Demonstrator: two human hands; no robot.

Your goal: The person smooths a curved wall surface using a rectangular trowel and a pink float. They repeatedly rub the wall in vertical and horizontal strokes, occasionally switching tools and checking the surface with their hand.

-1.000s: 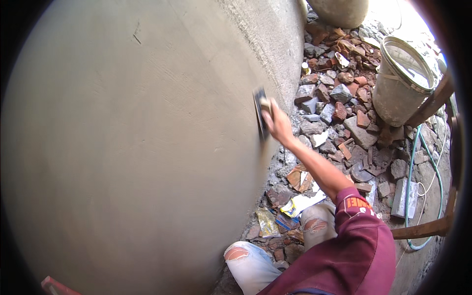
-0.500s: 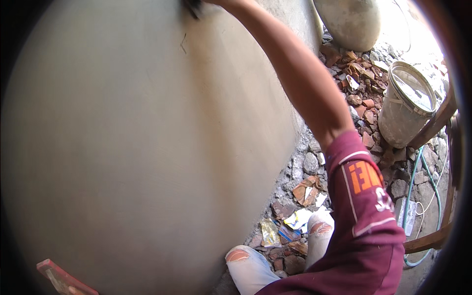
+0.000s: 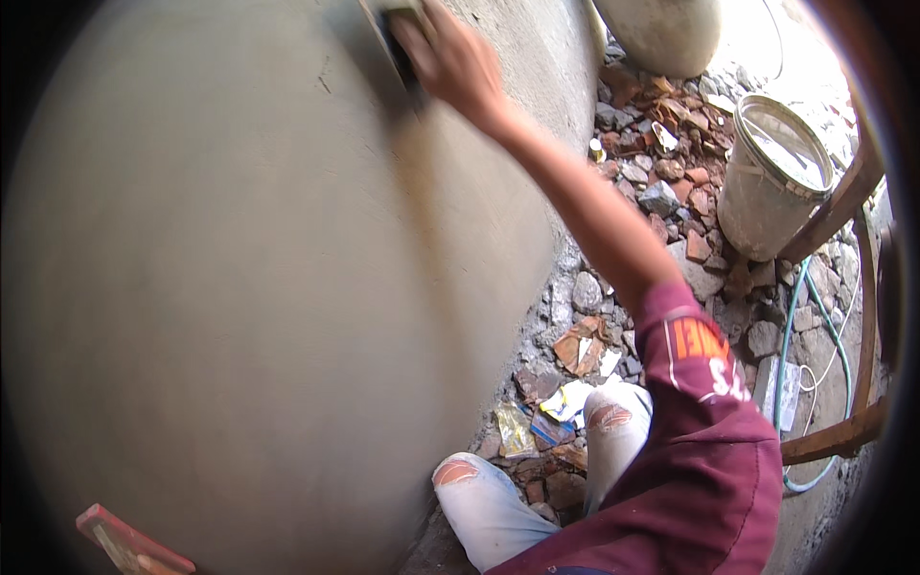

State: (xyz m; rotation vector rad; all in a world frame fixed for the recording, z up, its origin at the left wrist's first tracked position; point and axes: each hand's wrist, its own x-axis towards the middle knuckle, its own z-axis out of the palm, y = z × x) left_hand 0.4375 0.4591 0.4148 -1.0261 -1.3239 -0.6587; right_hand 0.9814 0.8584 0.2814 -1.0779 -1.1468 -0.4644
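Observation:
My right hand is wrapped round the handle of a plastering trowel, whose blade is smeared by motion. The trowel lies against the upper part of a smooth grey plastered wall, and its shadow falls down the wall. At the lower left corner a red-rimmed flat tool comes into view, tilted. A bit of my left hand shows at its lower edge, gripping it; the rest is cut off by the picture's edge.
Broken bricks and stones cover the ground along the wall's foot. A white bucket stands at right beside wooden poles. Near it lies a green hose. Wrappers lie by my knees. A large rounded container stands farther back.
My right hand and the trowel have come down from the top edge into fuller view. The surroundings have shifted slightly left and up. The red-rimmed tool stays at the lower left.

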